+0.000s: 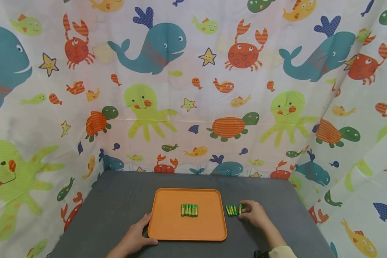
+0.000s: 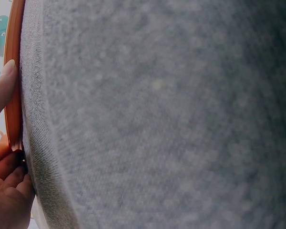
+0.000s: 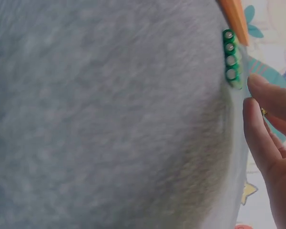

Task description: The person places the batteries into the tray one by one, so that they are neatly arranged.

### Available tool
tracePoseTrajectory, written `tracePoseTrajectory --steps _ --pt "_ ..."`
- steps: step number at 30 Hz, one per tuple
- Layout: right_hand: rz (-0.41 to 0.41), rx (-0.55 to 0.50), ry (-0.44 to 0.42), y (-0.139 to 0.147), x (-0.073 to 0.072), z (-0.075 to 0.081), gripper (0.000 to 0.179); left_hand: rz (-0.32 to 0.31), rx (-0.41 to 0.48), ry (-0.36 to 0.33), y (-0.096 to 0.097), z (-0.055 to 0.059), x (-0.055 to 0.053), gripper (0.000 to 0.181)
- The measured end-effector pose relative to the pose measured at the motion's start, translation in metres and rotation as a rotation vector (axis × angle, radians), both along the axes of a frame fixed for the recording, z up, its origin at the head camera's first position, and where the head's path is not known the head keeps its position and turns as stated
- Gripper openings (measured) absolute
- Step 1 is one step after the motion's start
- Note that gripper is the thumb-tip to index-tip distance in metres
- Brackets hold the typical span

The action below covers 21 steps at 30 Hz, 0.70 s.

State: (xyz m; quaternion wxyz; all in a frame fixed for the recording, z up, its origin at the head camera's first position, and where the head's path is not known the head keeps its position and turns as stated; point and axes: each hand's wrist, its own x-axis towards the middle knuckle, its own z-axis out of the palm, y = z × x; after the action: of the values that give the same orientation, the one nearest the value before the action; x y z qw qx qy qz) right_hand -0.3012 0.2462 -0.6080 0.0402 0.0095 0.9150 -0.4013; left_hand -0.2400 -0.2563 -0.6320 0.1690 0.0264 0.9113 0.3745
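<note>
My left hand point(image 1: 135, 234) holds the front left corner of an orange tray point(image 1: 164, 229), its thumb along the near edge and its fingers at the left side. The left wrist view shows the thumb and curled fingers point(image 2: 9, 179) against the tray rim point(image 2: 13, 107). A row of several green batteries point(image 1: 189, 210) lies side by side in the tray's middle. Right of the tray, my right hand point(image 1: 254, 213) pinches a green battery point(image 1: 240, 209), mostly hidden by fingers in the right wrist view. Just left of it, several more batteries point(image 3: 230, 60) stand in a row on the table.
The tray and batteries lie on a dark grey table point(image 1: 125, 193). A white curtain point(image 1: 180, 143) printed with sea animals surrounds the table at the back and both sides. Grey cloth fills much of both wrist views.
</note>
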Motion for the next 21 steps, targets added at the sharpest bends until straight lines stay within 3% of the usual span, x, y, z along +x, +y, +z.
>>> tracePoseTrajectory --steps 10,21 --pt "0.008 -0.047 0.064 -0.020 0.006 0.025 0.054 -0.018 0.018 0.029 0.000 0.002 0.002 0.119" --pt "0.120 -0.087 0.080 -0.056 0.006 0.037 0.053 0.003 0.002 0.015 0.003 0.005 0.003 0.117"
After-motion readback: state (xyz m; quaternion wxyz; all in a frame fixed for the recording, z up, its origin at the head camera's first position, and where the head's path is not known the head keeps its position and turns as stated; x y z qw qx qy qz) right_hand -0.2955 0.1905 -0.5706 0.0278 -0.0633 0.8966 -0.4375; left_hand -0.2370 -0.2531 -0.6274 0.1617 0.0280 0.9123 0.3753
